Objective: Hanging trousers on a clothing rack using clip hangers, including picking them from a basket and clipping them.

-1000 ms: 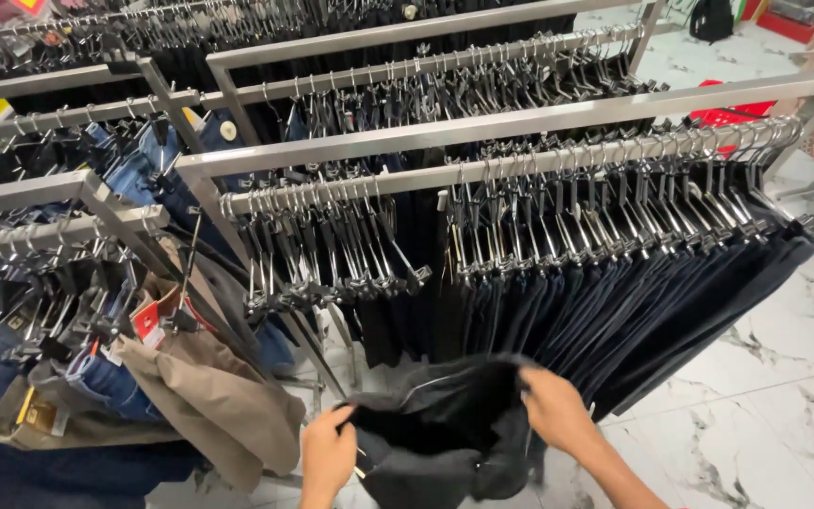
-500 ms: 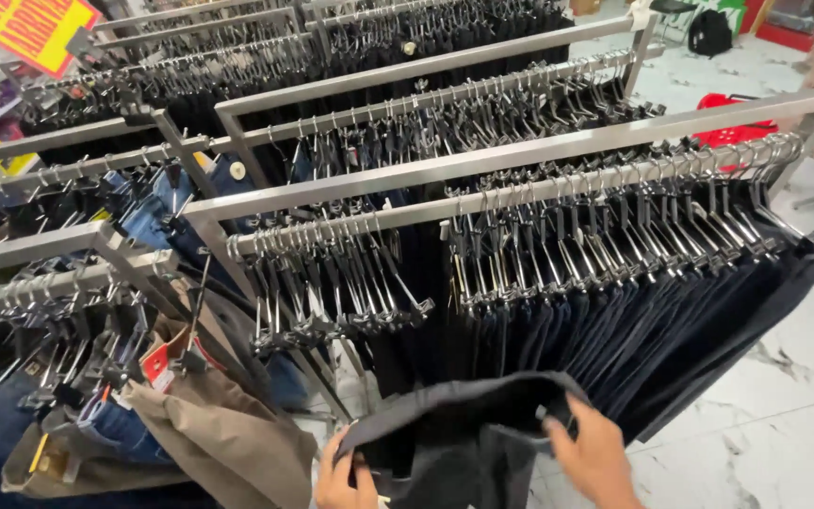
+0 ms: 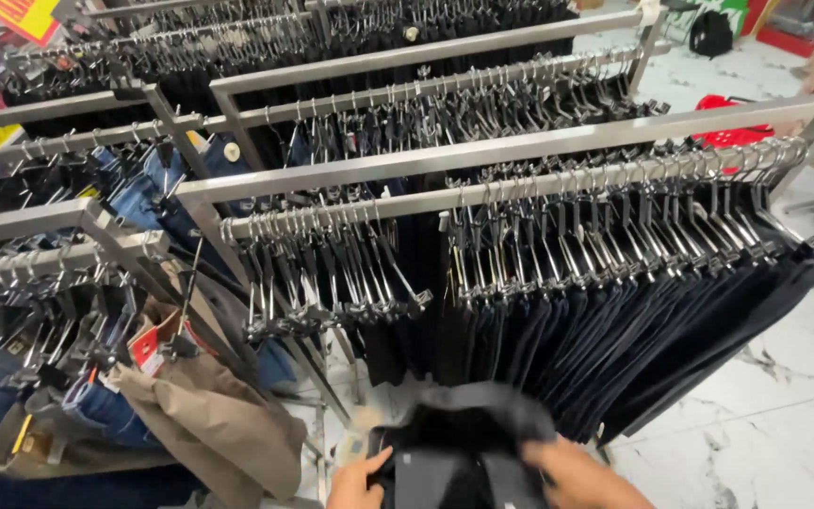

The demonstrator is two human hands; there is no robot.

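- The left hand (image 3: 358, 483) sits at the bottom edge of the view, its thumb and fingers closed on the left side of a dark garment (image 3: 459, 443).
- The right hand (image 3: 577, 476) is at the bottom edge too, to the right of the left one, with fingers curled over the garment's right side; it is blurred, so the exact grip is hard to read.
- The dark garment is bunched between both hands, low in the middle of the view, just in front of the lower ends of the hanging clothes.
- Directly behind it runs a metal clothes rail (image 3: 520, 188), carried on a steel frame, packed with clip hangers (image 3: 614, 236).
- Dark navy trousers (image 3: 671, 330) hang in a tight row from the right half of that rail, fanning out towards the right.
- On the left half of the same rail many hangers (image 3: 332, 273) hang bare or with only short dark pieces below them.
- A tan garment (image 3: 219, 424) with a red tag (image 3: 148, 347) hangs from a lower rail at the left, beside blue denim (image 3: 105, 415).
- More rails (image 3: 426, 52) of dark clothes stand farther back.
- White marble-patterned floor (image 3: 765, 424) shows at the lower right.
- A red object (image 3: 741, 118) lies on the floor beyond the right end of the rail.
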